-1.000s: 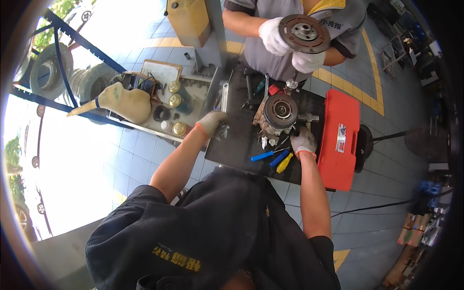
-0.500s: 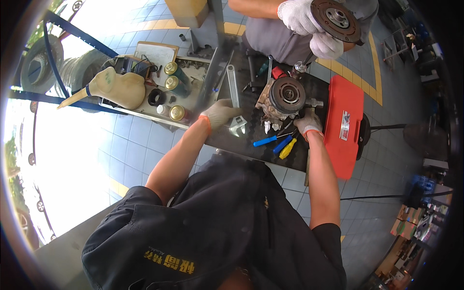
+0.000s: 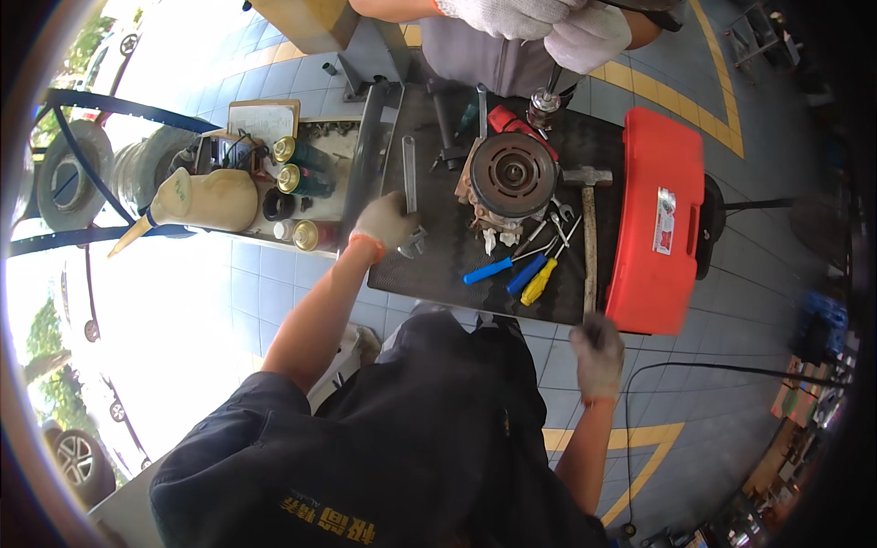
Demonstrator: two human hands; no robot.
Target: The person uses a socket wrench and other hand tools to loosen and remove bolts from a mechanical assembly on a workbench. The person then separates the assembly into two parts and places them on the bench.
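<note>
My left hand (image 3: 384, 224), in a whitish work glove, has its fingers curled over the shank of a silver adjustable wrench (image 3: 409, 169) lying on the black mat. The wrench's jaw shows below the fingers. At the mat's front edge, my gloved right hand (image 3: 598, 354) covers the handle end of a hammer (image 3: 589, 237); blur hides whether its fingers grip. Between the hands stands a metal unit with a round dark pulley (image 3: 512, 173) on top. In front of it lie a light-blue screwdriver (image 3: 489, 271), a dark-blue one (image 3: 526, 273) and a yellow one (image 3: 539, 281).
A red tool case (image 3: 644, 228) borders the mat's right side. The tray (image 3: 343, 178) at left holds spray cans (image 3: 306, 180) and a cream jug with a long spout (image 3: 210, 201). Across the bench, a gloved co-worker (image 3: 512, 18) holds a part cut off by the frame edge.
My right hand has moved back from beside the metal unit to the hammer's handle end, uncovering the hammer. The left hand stays at the wrench. The view has shifted.
</note>
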